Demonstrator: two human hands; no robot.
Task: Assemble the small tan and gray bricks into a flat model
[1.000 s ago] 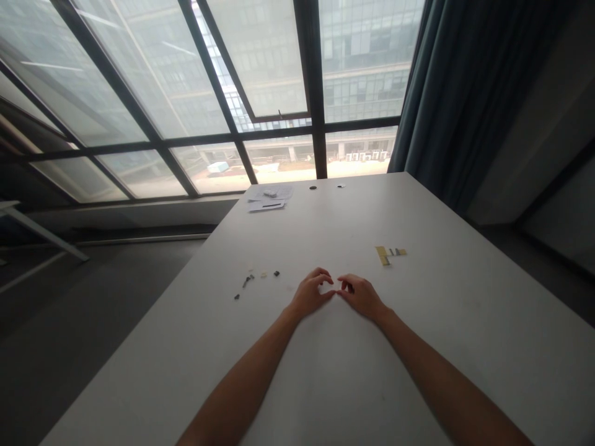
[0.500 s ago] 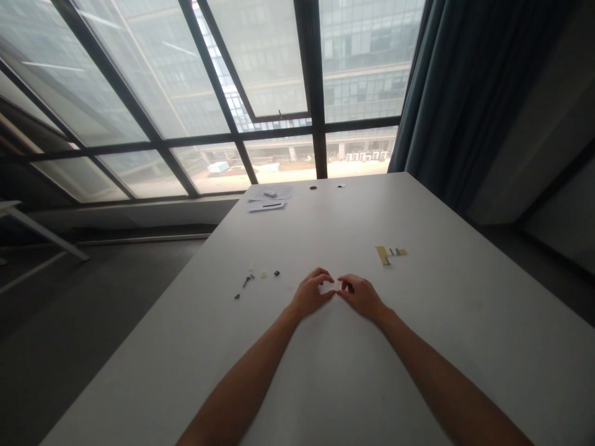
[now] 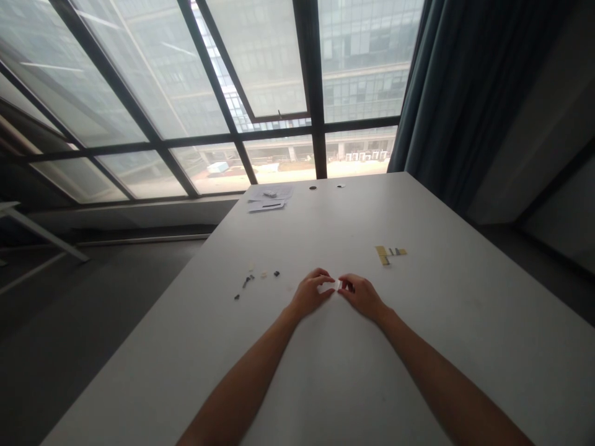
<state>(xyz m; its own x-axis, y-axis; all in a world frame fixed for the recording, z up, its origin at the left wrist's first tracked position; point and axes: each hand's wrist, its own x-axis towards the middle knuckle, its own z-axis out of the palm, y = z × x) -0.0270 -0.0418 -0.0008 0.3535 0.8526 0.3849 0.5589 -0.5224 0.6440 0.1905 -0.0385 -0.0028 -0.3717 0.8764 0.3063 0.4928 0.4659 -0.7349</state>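
Observation:
A small white piece sits between the fingertips of both hands, just above or on the white table; its kind is too small to make out. My left hand curls inward with thumb and fingers at the piece's left side. From the right, my right hand pinches at its other side. Left of my hands lie several small dark pieces, a black piece and a pale yellow piece. To the right is a flat arrangement of yellow and grey pieces.
Papers with a small white object on them lie at the table's far left corner. Round holes are set near the far edge. Windows stand beyond the table, with a dark blue curtain at the right.
The white piece between my fingertips shows more plainly now, and the thumbs have shifted slightly. Both arms stay in nearly the same place, and the other pieces lie as before.

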